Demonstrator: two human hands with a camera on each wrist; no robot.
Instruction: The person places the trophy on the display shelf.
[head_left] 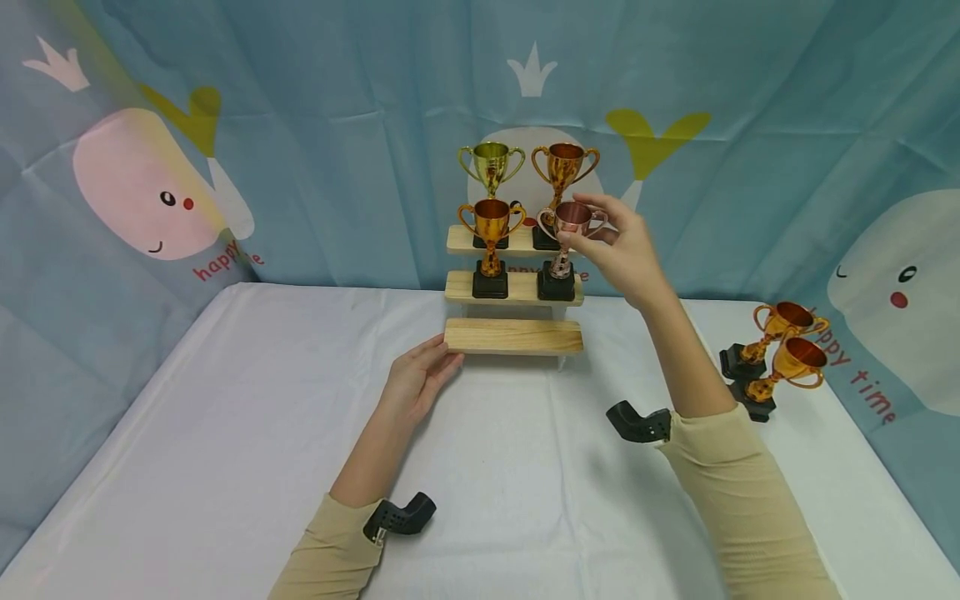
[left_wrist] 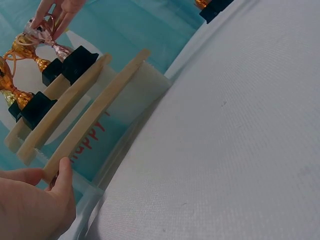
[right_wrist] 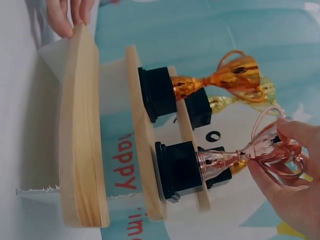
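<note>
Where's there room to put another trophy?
The bottom shelf is bare, though the left hand grips its left end. The white cloth is free left of that arm and between the forearms. Crowded: the middle shelf and top shelf, two trophies each, the right hand pinching the pink trophy; and the cloth's right side, by two orange trophies.

Ribbed-cuff-free beige sleeves (head_left: pixel 750 508), bent black wrist cameras (head_left: pixel 401 517)

Lower right: we see the right hand (right_wrist: pixel 294 200) gripping the pink trophy (right_wrist: pixel 215 162) by its cup, black base against the middle board (right_wrist: pixel 141 135). Above centre, we record an orange trophy (right_wrist: pixel 200 84) on the same board. At upper left, we note the left hand (right_wrist: pixel 62 17) touching the end of the front board (right_wrist: pixel 82 135).
</note>
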